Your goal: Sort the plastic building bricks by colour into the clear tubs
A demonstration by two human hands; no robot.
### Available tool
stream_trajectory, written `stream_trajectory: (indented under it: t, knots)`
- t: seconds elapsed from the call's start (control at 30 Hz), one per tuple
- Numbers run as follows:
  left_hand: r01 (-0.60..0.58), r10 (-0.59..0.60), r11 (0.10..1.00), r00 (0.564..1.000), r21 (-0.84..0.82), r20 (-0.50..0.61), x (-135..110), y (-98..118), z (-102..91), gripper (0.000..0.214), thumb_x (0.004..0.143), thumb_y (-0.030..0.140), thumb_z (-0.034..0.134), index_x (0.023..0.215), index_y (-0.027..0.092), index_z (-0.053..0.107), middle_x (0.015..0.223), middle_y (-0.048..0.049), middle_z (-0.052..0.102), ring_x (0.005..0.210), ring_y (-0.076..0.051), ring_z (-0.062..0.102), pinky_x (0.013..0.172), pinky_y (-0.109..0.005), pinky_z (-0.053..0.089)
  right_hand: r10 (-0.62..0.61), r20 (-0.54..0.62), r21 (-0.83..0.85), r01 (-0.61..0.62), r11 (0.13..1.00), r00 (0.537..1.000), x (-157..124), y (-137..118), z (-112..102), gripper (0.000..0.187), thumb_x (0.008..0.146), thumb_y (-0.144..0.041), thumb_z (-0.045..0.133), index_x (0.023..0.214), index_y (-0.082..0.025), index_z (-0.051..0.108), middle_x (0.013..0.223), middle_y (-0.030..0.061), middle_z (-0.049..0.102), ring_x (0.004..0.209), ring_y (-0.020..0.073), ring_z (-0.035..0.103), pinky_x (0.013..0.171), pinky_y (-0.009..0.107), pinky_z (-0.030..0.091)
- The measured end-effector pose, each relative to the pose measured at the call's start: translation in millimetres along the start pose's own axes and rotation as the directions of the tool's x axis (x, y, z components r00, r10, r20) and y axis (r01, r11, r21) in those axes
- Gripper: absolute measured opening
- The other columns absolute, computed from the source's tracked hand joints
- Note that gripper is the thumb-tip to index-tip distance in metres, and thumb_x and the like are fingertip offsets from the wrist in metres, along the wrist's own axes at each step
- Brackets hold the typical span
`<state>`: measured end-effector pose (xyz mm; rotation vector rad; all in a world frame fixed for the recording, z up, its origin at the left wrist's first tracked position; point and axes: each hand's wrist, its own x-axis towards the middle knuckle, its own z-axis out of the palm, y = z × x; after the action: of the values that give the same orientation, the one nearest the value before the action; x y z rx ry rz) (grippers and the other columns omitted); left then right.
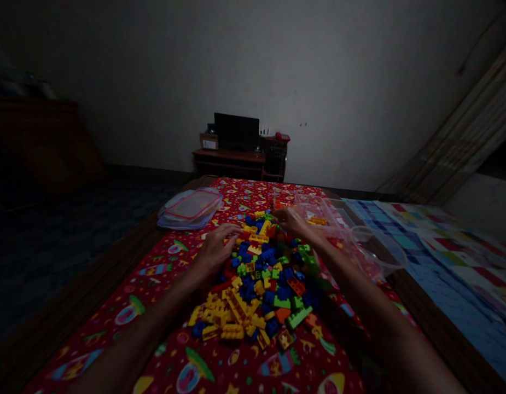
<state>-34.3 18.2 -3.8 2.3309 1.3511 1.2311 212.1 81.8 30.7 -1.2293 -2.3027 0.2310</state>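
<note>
A heap of plastic building blocks (267,254), in yellow, blue, green and orange, lies between my forearms. My left hand (220,243) is at the heap's far left edge, its fingers reaching over the blocks, apart from the thumb. Across from it, my right hand (292,221) hovers at the far right edge, fingers bent downward and spread a little; no block shows in it. Yellow blocks (228,312) cluster at the near left of the heap. The dim light hides whether the fingertips touch any block.
Stacked plastic lids (191,208) lie at the left. Clear containers stand at the right, one holding yellow pieces (317,221), beside a round tub (378,249). A red patterned cloth (154,273) covers the table. A bed (441,241) adjoins on the right; a monitor (237,131) stands behind.
</note>
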Motion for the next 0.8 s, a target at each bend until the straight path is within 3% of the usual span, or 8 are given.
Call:
stream_trajectory:
  t: [0.2, 0.3, 0.43, 0.53, 0.7, 0.8]
  knots:
    - [0.084, -0.082, 0.988, 0.996, 0.126, -0.018, -3, -45, 0.1, 0.03, 0.079, 0.026, 0.044, 0.096, 0.018, 0.067, 0.109, -0.0101, 0.068, 0.106, -0.024, 0.061, 0.096, -0.042, 0.046, -0.211, 0.225, -0.139, 0.245, 0.959, 0.951, -24, -22, 24, 0.014, 0.082, -0.011, 0.05, 0.083, -0.012, 0.063, 0.074, 0.005, 0.061, 0.062, 0.0101, 0.046, 0.058, 0.022, 0.029]
    - [0.072, -0.078, 0.986, 0.997, 0.153, 0.03, -7, -56, 5.1, 0.037, 0.08, 0.028, 0.043, 0.107, 0.015, 0.065, 0.118, -0.0129, 0.065, 0.113, -0.026, 0.057, 0.1, -0.045, 0.043, -0.216, 0.29, -0.203, 0.28, 0.938, 0.932, -28, -28, 30, 0.019, 0.079, -0.006, 0.045, 0.076, -0.013, 0.063, 0.067, 0.0038, 0.058, 0.058, 0.01, 0.042, 0.056, 0.024, 0.026]
    - [0.015, -0.03, 0.985, 0.996, 0.169, 0.089, -6, -60, 14.8, 0.045, 0.083, 0.029, 0.039, 0.119, 0.012, 0.059, 0.125, -0.0141, 0.06, 0.122, -0.025, 0.051, 0.105, -0.046, 0.038, -0.137, 0.292, -0.237, 0.211, 0.948, 0.946, -35, -38, 23, 0.021, 0.077, -0.005, 0.045, 0.078, -0.013, 0.064, 0.061, 0.002, 0.053, 0.053, 0.0103, 0.037, 0.053, 0.025, 0.021]
    - [0.013, -0.032, 0.988, 0.992, 0.156, 0.119, 0, -62, 20.7, 0.044, 0.084, 0.028, 0.037, 0.119, 0.013, 0.06, 0.123, -0.0132, 0.062, 0.117, -0.023, 0.055, 0.101, -0.042, 0.041, -0.102, 0.233, -0.163, 0.142, 0.976, 0.967, -41, -43, 8, 0.019, 0.073, -0.006, 0.052, 0.086, -0.014, 0.064, 0.068, 0.002, 0.056, 0.058, 0.0108, 0.043, 0.054, 0.024, 0.023]
    - [0.046, -0.066, 0.985, 0.992, 0.168, 0.112, 20, -64, 22.4, 0.037, 0.077, 0.029, 0.045, 0.103, 0.016, 0.068, 0.102, -0.0116, 0.069, 0.094, -0.023, 0.064, 0.084, -0.035, 0.049, 0.007, 0.159, -0.06, 0.003, 0.998, 0.987, -44, -37, -9, 0.012, 0.08, -0.02, 0.059, 0.09, -0.015, 0.06, 0.076, 0.0022, 0.059, 0.064, 0.0115, 0.046, 0.057, 0.022, 0.029]
    - [0.083, -0.115, 0.981, 0.977, 0.173, 0.182, 30, -61, 21.1, 0.024, 0.07, 0.032, 0.053, 0.078, 0.017, 0.071, 0.072, -0.0058, 0.068, 0.069, -0.02, 0.062, 0.063, -0.027, 0.048, 0.039, 0.155, -0.003, -0.039, 0.999, 0.987, -47, -31, -11, 0.027, 0.081, -0.029, 0.062, 0.104, -0.015, 0.058, 0.086, 0.005, 0.061, 0.071, 0.0139, 0.051, 0.062, 0.023, 0.036]
